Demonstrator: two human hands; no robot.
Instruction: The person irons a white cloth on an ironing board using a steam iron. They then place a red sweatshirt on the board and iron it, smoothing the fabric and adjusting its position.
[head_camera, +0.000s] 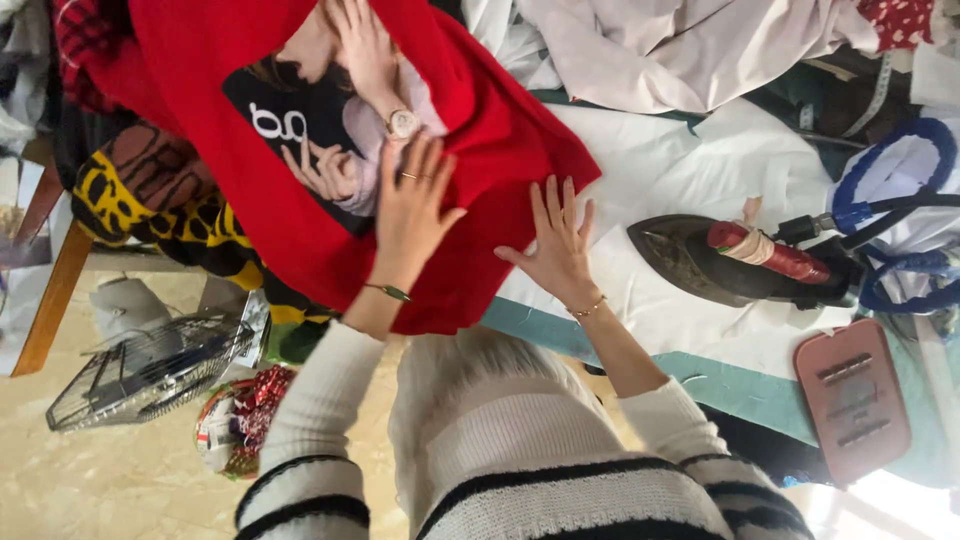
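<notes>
red garment (480, 150) spread on the white-covered bench (680, 170), soft knit or fleece in look, with a black printed panel (300, 120) showing a pictured figure. long axis running from upper left to lower right in the head view; lower right edge ending in a blunt corner near the middle of the bench, left portion hanging over the bench edge.

left hand (410, 210) laid flat on the garment at the edge of the printed panel, fingers (425, 165) extended and slightly fanned, gripping nothing; ring and thin bracelet noted. right hand (558, 245) flat at the garment's lower right margin, fingers (555, 200) splayed wide, palm pressing partly on red cloth and partly on white cover, nothing held. garment lying directly under and ahead of both hands; left hand nearer its centre, right hand nearer its free edge. sleeves of a cream ribbed sweater (500, 460) with black stripes.

iron (720, 260) just right of the right hand, apart from it, dark metal sole, red handle wrapped in pale tape, resting on the white cover with nose pointing toward the garment. blue cord (890, 170) looped behind it. pink ridged pad (852, 400) on the teal bench edge. pale crumpled fabrics (680, 40) heaped at the far side. yellow-and-black patterned cloth (150, 200) left of the garment. wire fan guard (150, 370) on the floor below.
</notes>
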